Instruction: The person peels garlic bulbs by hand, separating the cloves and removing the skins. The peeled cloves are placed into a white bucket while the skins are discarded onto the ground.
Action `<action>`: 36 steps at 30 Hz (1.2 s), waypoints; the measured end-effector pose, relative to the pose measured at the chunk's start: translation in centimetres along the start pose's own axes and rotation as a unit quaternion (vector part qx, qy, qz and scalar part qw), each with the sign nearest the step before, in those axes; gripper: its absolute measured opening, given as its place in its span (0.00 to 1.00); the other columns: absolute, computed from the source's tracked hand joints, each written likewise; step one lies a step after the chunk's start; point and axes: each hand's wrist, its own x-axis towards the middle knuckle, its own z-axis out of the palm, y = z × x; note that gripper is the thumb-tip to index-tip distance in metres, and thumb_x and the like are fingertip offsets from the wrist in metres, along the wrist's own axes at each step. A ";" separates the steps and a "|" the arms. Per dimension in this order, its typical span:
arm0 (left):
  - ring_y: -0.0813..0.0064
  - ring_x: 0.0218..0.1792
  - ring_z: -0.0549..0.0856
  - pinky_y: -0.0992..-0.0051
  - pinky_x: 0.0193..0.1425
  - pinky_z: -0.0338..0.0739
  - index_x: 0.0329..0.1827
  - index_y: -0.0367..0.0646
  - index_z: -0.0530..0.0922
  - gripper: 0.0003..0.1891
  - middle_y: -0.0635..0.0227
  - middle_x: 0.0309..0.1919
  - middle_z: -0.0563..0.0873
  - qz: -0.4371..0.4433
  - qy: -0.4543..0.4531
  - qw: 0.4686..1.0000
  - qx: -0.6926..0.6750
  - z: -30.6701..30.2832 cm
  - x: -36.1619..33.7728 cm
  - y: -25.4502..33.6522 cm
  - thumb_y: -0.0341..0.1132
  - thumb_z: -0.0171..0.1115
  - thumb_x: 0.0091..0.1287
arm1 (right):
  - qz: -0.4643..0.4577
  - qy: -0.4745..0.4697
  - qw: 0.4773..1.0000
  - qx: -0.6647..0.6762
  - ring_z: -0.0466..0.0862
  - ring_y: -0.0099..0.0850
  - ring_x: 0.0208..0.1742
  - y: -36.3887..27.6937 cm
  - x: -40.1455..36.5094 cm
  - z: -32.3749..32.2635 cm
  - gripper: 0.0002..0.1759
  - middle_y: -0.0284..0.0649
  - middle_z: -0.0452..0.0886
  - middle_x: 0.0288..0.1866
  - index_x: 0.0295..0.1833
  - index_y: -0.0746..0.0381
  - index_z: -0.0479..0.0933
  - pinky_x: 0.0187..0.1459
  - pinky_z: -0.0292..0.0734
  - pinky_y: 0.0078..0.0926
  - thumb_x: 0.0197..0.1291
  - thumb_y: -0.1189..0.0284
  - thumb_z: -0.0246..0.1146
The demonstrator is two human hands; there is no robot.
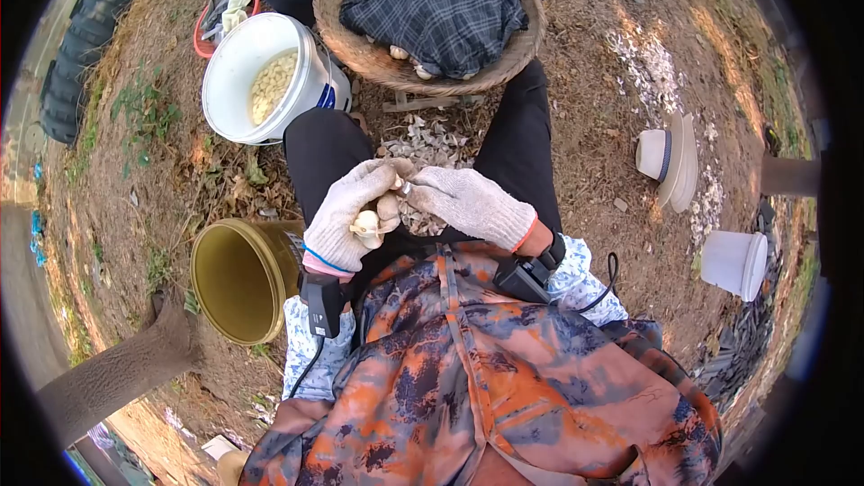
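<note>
Both hands wear white knit gloves and meet above my lap. My left hand (349, 214) is closed around a pale garlic bulb (367, 227). My right hand (466, 202) pinches at the top of that bulb with its fingertips, possibly with a small blade, too small to tell. Below the hands, between my black-trousered knees, lies a heap of papery garlic skins (423, 146). Small black devices are strapped at both wrists.
A white bucket (236, 67) of peeled cloves stands at upper left. A woven basket (360, 49) holds a plaid cloth and a few bulbs. An empty yellow bucket (241, 279) sits at left. A hat (668, 160) and a white tub (734, 263) lie at right.
</note>
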 end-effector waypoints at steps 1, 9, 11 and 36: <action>0.86 0.20 0.70 0.84 0.22 0.66 0.58 0.31 0.76 0.16 0.73 0.25 0.74 0.006 0.004 1.000 0.005 0.0 0.0 0.0 0.36 0.58 0.77 | 0.000 0.000 1.000 0.000 0.85 0.51 0.44 0.2 0.0 0.2 0.17 0.49 0.85 0.42 0.52 0.59 0.81 0.43 0.80 0.43 0.74 0.58 0.57; 0.83 0.19 0.77 0.82 0.22 0.73 0.55 0.31 0.81 0.15 0.72 0.22 0.80 0.022 0.112 0.982 0.147 1.6 -0.6 0.3 0.36 0.61 0.75 | 0.052 -0.013 0.997 -0.050 0.85 0.53 0.44 0.1 -0.1 0.7 0.20 0.51 0.85 0.41 0.49 0.60 0.79 0.43 0.79 0.46 0.74 0.54 0.56; 0.83 0.18 0.77 0.82 0.22 0.73 0.55 0.31 0.81 0.15 0.72 0.21 0.80 0.020 0.115 0.979 0.164 1.5 -0.6 0.3 0.36 0.62 0.74 | 0.039 -0.010 0.998 -0.048 0.85 0.53 0.43 0.1 0.0 0.8 0.19 0.50 0.85 0.40 0.48 0.60 0.79 0.41 0.79 0.47 0.74 0.54 0.57; 0.83 0.18 0.77 0.81 0.20 0.71 0.61 0.31 0.79 0.18 0.68 0.30 0.83 0.083 0.111 0.985 0.107 1.8 -1.0 -0.5 0.35 0.58 0.77 | 0.213 -0.015 0.952 0.221 0.73 0.17 0.27 -2.7 0.3 -2.0 0.18 0.30 0.79 0.29 0.48 0.63 0.82 0.27 0.68 0.21 0.71 0.57 0.65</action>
